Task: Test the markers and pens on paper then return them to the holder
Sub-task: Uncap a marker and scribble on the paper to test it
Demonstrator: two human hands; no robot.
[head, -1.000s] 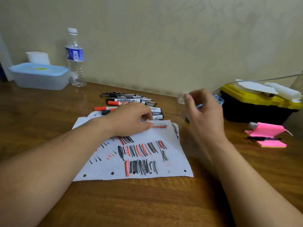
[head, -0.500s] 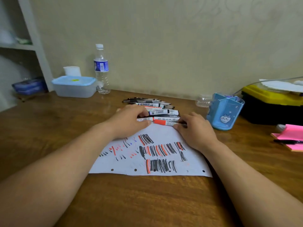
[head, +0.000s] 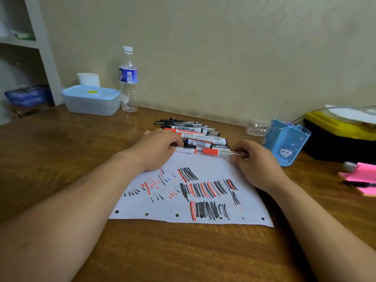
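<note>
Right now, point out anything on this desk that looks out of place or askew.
The markers and pens lie heaped on the table beyond the paper, while the blue holder beside them looks empty. The paper sits skewed to the table edge. Nothing looks spilled or broken.

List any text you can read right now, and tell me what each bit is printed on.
"MARKER": barrel of a white-barrelled marker in the pile, under bold characters too blurred to read.
Other markers and pens: labels and barcodes too small to read.
Clear pen pinched by the right hand: print unreadable.
Water bottle label: blurred, unreadable.
Container lid's yellow sticker: unreadable.
Blue holder: cat drawing only, no words.
</note>
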